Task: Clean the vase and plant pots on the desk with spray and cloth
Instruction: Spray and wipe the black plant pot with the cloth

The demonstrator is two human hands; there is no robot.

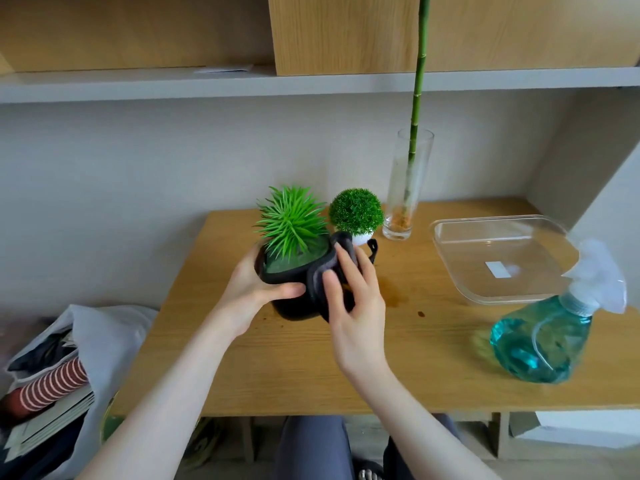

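Black and rounded, the plant pot (pixel 294 299) sits between the two hands, resting on or just above the wooden desk (pixel 311 368); its base is hidden, so which of these I cannot tell. It is tipped slightly away, its spiky green plant (pixel 292 221) leaning up and back.

The left hand (pixel 252 292) curls round the pot's left side, thumb laid across the near face, holding it steady. The right hand (pixel 353 299) presses a dark cloth (pixel 320 289) flat against the pot's right side, fingers fairly straight and spread over the fabric, the cloth folding up over the rim. The pot thus lies just left of the right palm and touches it through the cloth. The wiping looks set to go on round the pot's curve, so the left hand would need to turn the pot or give way on its side.

Beyond the right hand's fingertips stands a small white pot (pixel 360 239) with a ball-shaped plant, and behind that to the right the glass vase (pixel 405 195) holding a tall green stem. Well to the right of the right hand lie a clear tray (pixel 450 271) and the blue spray bottle (pixel 540 341).
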